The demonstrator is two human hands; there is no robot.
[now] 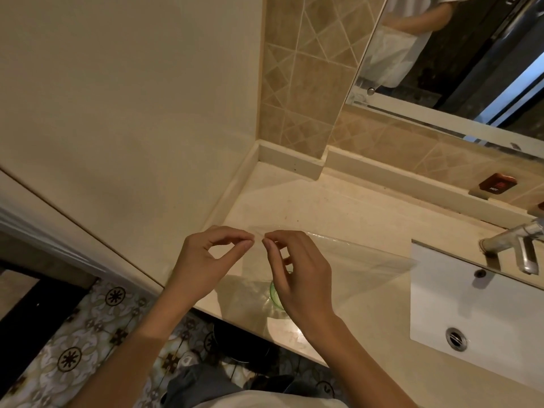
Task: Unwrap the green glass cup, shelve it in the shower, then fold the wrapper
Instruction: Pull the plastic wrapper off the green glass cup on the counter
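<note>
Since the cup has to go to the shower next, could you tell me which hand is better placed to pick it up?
Probably the right hand: it sits directly over the green glass cup. The left hand pinches the wrapper further aside.

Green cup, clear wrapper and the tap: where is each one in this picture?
green cup (275, 294): head view, the rim edge left of the right hand.
clear wrapper (362, 260): head view, the flat sheet over the counter.
tap (513, 240): head view, the metal body above the basin.

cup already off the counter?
No, the green cup stands on the counter, partly hidden behind the right hand under the clear wrapper.
</note>
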